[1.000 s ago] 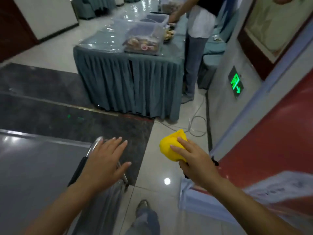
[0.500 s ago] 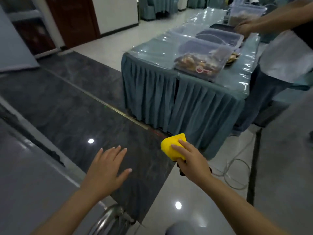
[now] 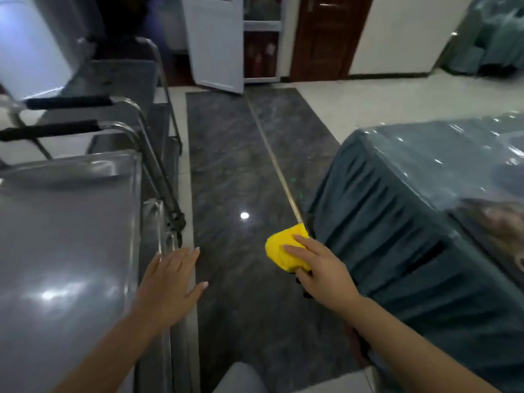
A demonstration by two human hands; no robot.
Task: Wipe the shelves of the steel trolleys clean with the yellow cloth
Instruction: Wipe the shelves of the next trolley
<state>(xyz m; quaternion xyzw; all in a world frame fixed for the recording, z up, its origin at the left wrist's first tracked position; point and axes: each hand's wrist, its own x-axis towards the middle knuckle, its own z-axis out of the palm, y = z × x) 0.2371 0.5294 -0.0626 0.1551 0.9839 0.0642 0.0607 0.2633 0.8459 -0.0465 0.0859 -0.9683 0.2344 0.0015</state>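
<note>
Swinging round now, the view has left the far end of the draped table and the person standing there, and the steel trolleys come in on the left. Right hand [image 3: 320, 268] is out in mid-air, fingers curled over the bunched yellow cloth [image 3: 285, 252], gripping it above the dark floor [image 3: 241, 171] and just beside the teal skirt of the draped table [image 3: 397, 217]. Nothing wiped at this instant: the cloth is well apart from any steel. Left hand [image 3: 170, 282] is flat, fingers spread, holding nothing, hovering at the right-hand rim of the nearest trolley shelf [image 3: 65, 236]; whether it touches, I cannot tell. More trolleys [image 3: 119, 78] are parked behind, with black-gripped handles [image 3: 65, 102]. Risk as I see it: the trolley may roll when pushed on, that glossy floor looks slick, and the table corner sits close to the cloth arm's swing.
</note>
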